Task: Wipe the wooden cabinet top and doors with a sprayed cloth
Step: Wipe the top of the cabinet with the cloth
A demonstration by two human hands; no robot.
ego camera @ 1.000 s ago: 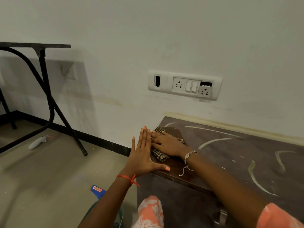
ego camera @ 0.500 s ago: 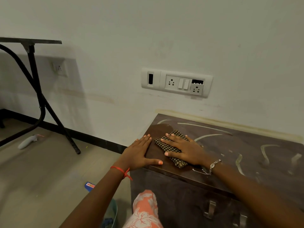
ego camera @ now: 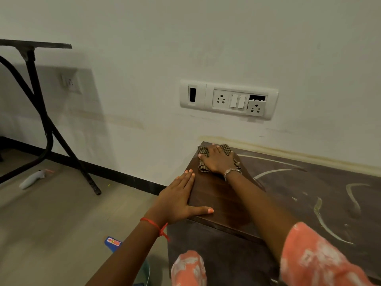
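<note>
Hands flat: right (ego camera: 217,161) hides most of cloth (ego camera: 203,168); left (ego camera: 177,200) on cabinet (ego camera: 226,203).

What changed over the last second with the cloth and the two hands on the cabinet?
The right hand pushed the checked cloth away from the front edge to the back left corner of the cabinet top, near the wall. Nothing was picked up or released. The left hand stayed flat on the front left corner, and pale streaks further right remain unwiped.
</note>
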